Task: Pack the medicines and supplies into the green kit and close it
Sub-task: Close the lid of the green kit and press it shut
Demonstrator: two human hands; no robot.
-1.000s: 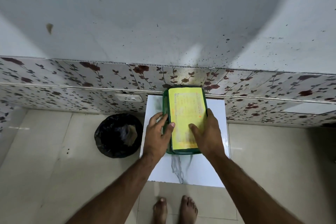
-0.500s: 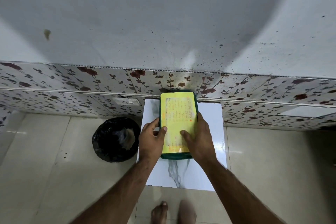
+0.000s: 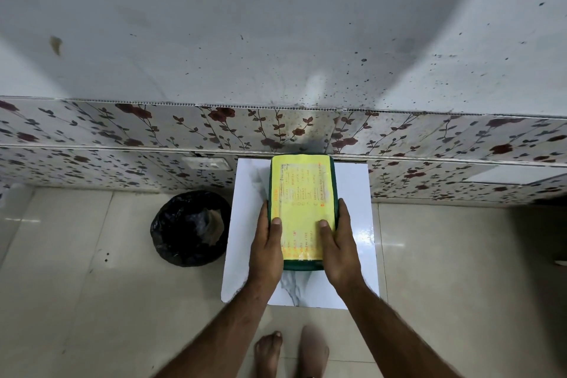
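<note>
Green kit, lid shut under a yellow label, is lying on the white marble-look table, both hands clasping its sides: left hand, right hand. Black bin is standing left, floral wall panel behind.

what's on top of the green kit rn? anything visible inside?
On the green kit lies a yellow printed sheet covering its top. The left hand and right hand grip its sides, thumbs on the sheet. The kit looks shut; its contents are hidden.
</note>
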